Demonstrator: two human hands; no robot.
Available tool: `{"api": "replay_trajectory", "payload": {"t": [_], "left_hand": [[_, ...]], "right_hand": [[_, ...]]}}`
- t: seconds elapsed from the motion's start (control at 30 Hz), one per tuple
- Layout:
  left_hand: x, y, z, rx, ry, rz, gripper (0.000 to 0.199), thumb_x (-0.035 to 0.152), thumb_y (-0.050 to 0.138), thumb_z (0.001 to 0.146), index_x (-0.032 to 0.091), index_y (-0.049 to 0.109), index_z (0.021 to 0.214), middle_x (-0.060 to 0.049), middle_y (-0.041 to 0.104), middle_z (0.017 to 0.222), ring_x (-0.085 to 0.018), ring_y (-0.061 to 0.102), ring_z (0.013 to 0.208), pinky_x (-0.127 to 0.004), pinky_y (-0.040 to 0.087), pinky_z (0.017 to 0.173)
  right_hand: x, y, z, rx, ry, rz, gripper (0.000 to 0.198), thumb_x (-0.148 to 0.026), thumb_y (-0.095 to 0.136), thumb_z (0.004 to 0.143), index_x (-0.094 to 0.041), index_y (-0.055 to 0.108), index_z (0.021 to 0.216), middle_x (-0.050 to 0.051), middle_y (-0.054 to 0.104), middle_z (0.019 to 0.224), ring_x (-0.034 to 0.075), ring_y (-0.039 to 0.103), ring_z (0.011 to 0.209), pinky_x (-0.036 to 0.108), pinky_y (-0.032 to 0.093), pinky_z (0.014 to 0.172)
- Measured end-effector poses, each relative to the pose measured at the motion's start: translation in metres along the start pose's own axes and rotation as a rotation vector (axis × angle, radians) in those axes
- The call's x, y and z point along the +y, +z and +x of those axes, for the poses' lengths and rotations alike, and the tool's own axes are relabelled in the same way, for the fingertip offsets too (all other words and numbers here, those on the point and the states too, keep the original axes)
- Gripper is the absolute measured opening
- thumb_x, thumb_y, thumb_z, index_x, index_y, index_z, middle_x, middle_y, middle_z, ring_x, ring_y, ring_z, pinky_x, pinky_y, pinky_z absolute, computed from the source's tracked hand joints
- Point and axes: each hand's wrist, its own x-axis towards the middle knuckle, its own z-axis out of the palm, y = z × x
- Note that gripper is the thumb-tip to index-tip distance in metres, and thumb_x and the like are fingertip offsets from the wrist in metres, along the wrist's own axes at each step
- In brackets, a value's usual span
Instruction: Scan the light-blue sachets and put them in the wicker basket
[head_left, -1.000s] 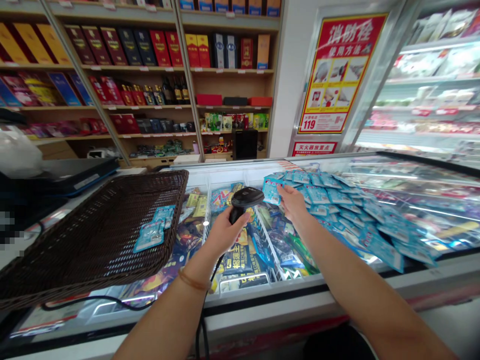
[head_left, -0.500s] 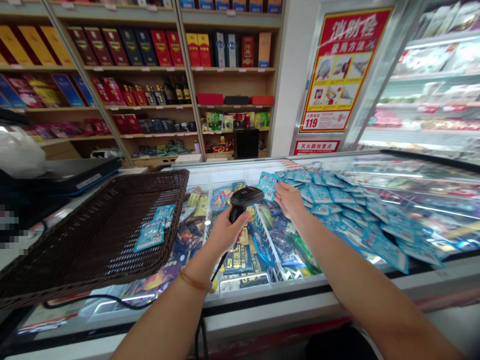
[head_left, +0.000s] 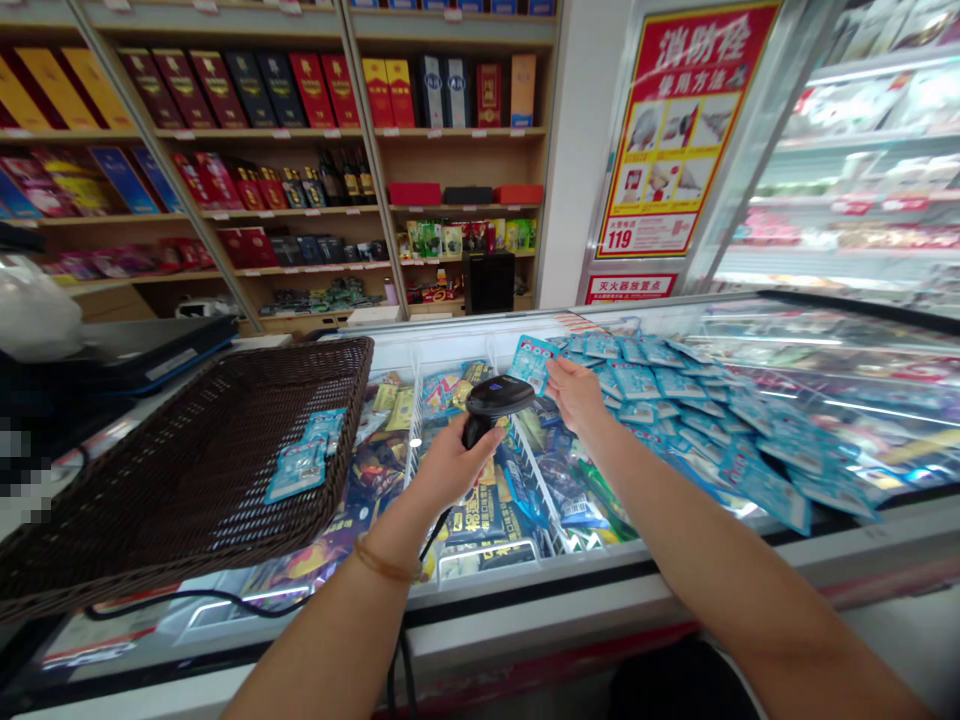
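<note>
We see the left hand (head_left: 448, 462) clenched around the grip of a black barcode scanner (head_left: 495, 398), its head tilted up and forward so the window faces the small blue packet (head_left: 531, 362) that the right hand (head_left: 576, 392) lifts in front of it. The right fingers (head_left: 556, 372) are pinched on the packet's right edge, which leaves most of its printed face bare to the scanner, and that seems to us the reason for so light a grasp. The packet is a flat, pale blue sachet with white and red print, hanging in the air just beyond the scanner's head and above the glass lid of the chest freezer (head_left: 525, 600), apart from the lid itself. To its right lies a wide spread of like blue packets (head_left: 697, 410) on the glass, close at hand for picking. On the left, a dark wicker basket (head_left: 187, 480) rests tilted on the worktop with a few of the same packets (head_left: 304, 460) inside (kept apart from the spread). The scanner's cable (head_left: 187, 600) trails out under the basket.
</note>
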Motion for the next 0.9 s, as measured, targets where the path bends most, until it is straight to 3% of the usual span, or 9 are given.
{"api": "replay_trajectory", "payload": {"t": [0.27, 0.37, 0.47, 0.57, 0.67, 0.77, 0.9], "left_hand": [[0.005, 0.002, -0.002, 0.024, -0.001, -0.035, 0.038, 0.053, 0.069, 0.077, 0.019, 0.054, 0.088, 0.008, 0.048, 0.048, -0.009, 0.042, 0.036, -0.021, 0.034, 0.038], [0.006, 0.002, 0.0, 0.127, -0.008, -0.051, 0.037, 0.052, 0.07, 0.077, 0.02, 0.054, 0.087, 0.008, 0.047, 0.047, -0.009, 0.043, 0.036, -0.021, 0.034, 0.037], [0.018, -0.008, -0.001, 0.272, -0.014, -0.124, 0.037, 0.053, 0.068, 0.078, 0.02, 0.053, 0.088, 0.008, 0.049, 0.05, -0.009, 0.044, 0.036, -0.021, 0.035, 0.037], [0.04, -0.034, -0.01, 0.388, 0.005, -0.17, 0.038, 0.054, 0.068, 0.079, 0.02, 0.053, 0.088, 0.004, 0.059, 0.062, -0.008, 0.047, 0.037, -0.02, 0.036, 0.036], [0.063, -0.074, -0.028, 0.491, 0.031, -0.167, 0.038, 0.053, 0.069, 0.078, 0.019, 0.053, 0.086, 0.002, 0.062, 0.068, -0.007, 0.048, 0.038, -0.021, 0.038, 0.036], [0.075, -0.119, -0.047, 0.631, 0.013, -0.146, 0.036, 0.049, 0.07, 0.077, 0.019, 0.051, 0.083, 0.003, 0.06, 0.066, -0.007, 0.047, 0.037, -0.021, 0.039, 0.034], [0.074, -0.169, -0.062, 0.768, -0.003, -0.096, 0.03, 0.043, 0.069, 0.079, 0.019, 0.05, 0.079, 0.004, 0.057, 0.062, -0.008, 0.047, 0.037, -0.02, 0.039, 0.033]], "right_hand": [[0.001, -0.002, -0.001, 0.003, -0.011, 0.052, 0.037, -0.035, 0.086, 0.06, -0.02, 0.052, 0.064, -0.011, 0.04, 0.049, 0.006, 0.044, 0.049, 0.022, 0.047, 0.056], [-0.001, 0.0, 0.003, 0.095, 0.002, 0.082, 0.032, -0.027, 0.083, 0.065, -0.02, 0.051, 0.066, -0.011, 0.045, 0.05, 0.005, 0.043, 0.046, 0.022, 0.05, 0.057], [-0.011, 0.016, 0.006, 0.145, 0.053, 0.077, 0.019, -0.018, 0.076, 0.072, -0.02, 0.058, 0.076, -0.006, 0.059, 0.058, 0.009, 0.057, 0.053, 0.023, 0.055, 0.062], [-0.023, 0.05, 0.003, -0.009, 0.089, 0.027, 0.01, -0.014, 0.069, 0.078, -0.02, 0.061, 0.075, -0.002, 0.065, 0.06, 0.012, 0.066, 0.06, 0.025, 0.057, 0.064], [-0.026, 0.099, -0.006, -0.185, 0.146, -0.017, 0.012, -0.01, 0.066, 0.079, -0.018, 0.062, 0.07, -0.001, 0.065, 0.058, 0.013, 0.067, 0.059, 0.026, 0.058, 0.065], [-0.015, 0.155, -0.022, -0.339, 0.204, -0.056, 0.015, -0.009, 0.069, 0.077, -0.017, 0.061, 0.066, -0.001, 0.064, 0.057, 0.013, 0.067, 0.057, 0.028, 0.058, 0.066], [0.013, 0.224, -0.049, -0.433, 0.29, -0.114, 0.019, -0.005, 0.069, 0.074, -0.017, 0.059, 0.063, -0.002, 0.059, 0.052, 0.014, 0.065, 0.055, 0.029, 0.057, 0.064]]}}
